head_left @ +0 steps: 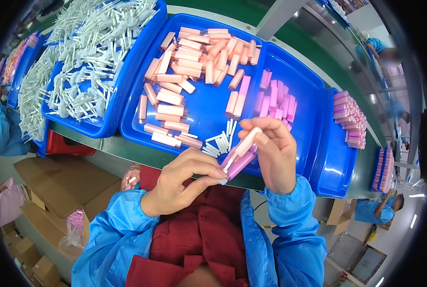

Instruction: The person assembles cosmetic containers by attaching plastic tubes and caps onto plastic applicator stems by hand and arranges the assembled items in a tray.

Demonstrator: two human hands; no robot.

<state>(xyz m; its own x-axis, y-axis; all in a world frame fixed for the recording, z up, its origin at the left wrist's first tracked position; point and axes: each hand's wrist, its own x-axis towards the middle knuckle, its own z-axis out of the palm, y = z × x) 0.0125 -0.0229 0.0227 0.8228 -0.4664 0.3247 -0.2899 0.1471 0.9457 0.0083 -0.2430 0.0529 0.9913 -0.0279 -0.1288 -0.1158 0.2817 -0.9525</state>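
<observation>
Both my hands meet in front of my chest at the near edge of the blue tray. My right hand [278, 155] pinches a pale pink cap [246, 143] between thumb and fingers. A thin white stick [228, 165] runs from its lower end toward my left fingertips. My left hand [182, 181] is closed in a pinch on a small whitish piece [221, 181] at that end. Alongside lies a glossy purple tube [242, 166], between both hands; which one bears it I cannot tell. Short white sticks [221, 142] lie in the tray's near corner.
The middle blue tray [194, 106] carries many pale pink caps [189, 62]. Purple pieces [275, 98] lie in the tray to its right. White stick parts [87, 81] heap up at left. Stacked pink pieces [350, 117] stand at far right. A cardboard box [63, 186] sits lower left.
</observation>
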